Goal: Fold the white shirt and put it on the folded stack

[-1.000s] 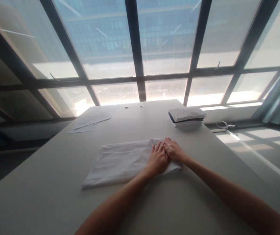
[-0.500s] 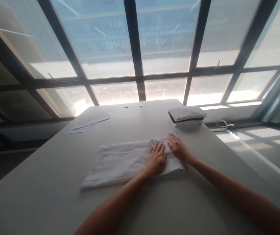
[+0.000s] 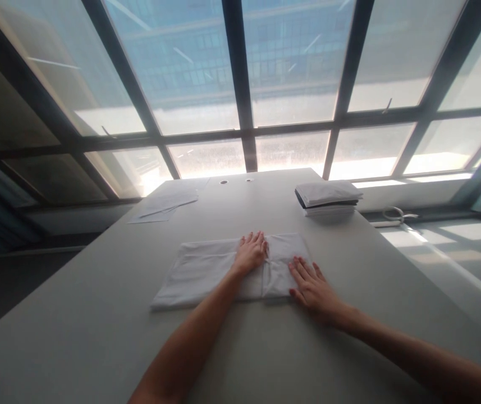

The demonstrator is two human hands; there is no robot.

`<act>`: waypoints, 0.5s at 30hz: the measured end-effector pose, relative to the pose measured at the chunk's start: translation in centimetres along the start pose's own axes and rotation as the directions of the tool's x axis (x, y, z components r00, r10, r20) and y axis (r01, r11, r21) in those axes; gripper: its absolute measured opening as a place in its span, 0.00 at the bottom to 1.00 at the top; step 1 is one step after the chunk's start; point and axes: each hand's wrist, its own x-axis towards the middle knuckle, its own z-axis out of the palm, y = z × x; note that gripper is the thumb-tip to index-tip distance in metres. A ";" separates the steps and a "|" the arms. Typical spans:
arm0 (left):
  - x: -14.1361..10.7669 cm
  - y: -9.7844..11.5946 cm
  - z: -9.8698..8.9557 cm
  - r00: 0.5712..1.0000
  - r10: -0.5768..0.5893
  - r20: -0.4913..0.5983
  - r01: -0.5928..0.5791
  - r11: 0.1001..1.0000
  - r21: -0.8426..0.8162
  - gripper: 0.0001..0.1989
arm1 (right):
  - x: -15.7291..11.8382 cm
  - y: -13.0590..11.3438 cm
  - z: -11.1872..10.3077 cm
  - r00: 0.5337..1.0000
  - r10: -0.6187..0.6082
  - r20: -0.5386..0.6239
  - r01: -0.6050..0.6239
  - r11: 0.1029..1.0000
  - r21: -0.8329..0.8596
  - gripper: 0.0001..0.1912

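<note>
A white folded cloth (image 3: 210,275) lies flat across the middle of the table, with its right end turned over in a flap. My left hand (image 3: 251,252) rests on the cloth by its far edge, near the flap's inner edge, fingers stretched out. Lower down at the right end, my right hand (image 3: 314,289) lies with spread fingers, the fingertips on the flap and the palm beyond the cloth's edge. Small creases show in the flap between the two hands. Neither hand grips anything.
A stack of folded cloths (image 3: 328,193), white with a dark layer, sits at the table's right edge. White paper sheets (image 3: 166,203) lie at the far left. The white table (image 3: 97,314) reaches toward large windows (image 3: 206,67). A coiled cable (image 3: 393,214) is beyond the right edge.
My left hand has slid away from me and left over the cloth. My right hand has come nearer, to the flap's right edge. The view has shifted slightly.
</note>
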 end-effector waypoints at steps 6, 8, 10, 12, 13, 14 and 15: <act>-1.2 -4.4 -2.8 0.985 -0.114 -0.132 0.101 0.990 -0.103 0.26 | 5.1 -2.3 -3.1 1.000 -0.029 -0.006 0.030 0.992 0.126 0.33; -4.0 -7.6 -3.5 0.963 -0.176 -0.202 0.172 0.984 -0.038 0.25 | 6.9 -2.9 -2.6 0.998 -0.064 0.007 0.063 0.990 0.128 0.35; -7.8 -11.3 -3.9 0.937 -0.280 -0.207 0.297 0.954 0.051 0.26 | 8.0 -3.3 -1.6 0.995 -0.095 -0.008 0.095 0.990 0.104 0.35; -11.9 -14.8 -3.9 0.899 -0.400 -0.178 0.424 0.898 0.120 0.27 | 8.3 -3.6 -0.6 0.991 -0.126 -0.051 0.130 0.989 0.066 0.34; -13.8 -16.2 -4.0 0.879 -0.444 -0.174 0.468 0.872 0.142 0.28 | 8.3 -3.7 -0.2 0.988 -0.140 -0.073 0.144 0.988 0.050 0.33; -15.5 -17.4 -4.1 0.862 -0.472 -0.185 0.500 0.852 0.155 0.29 | 8.2 -3.7 0.1 0.985 -0.149 -0.090 0.153 0.988 0.038 0.32; -16.8 -18.3 -4.4 0.847 -0.492 -0.202 0.524 0.837 0.159 0.29 | 8.1 -3.7 0.3 0.983 -0.155 -0.103 0.159 0.987 0.029 0.32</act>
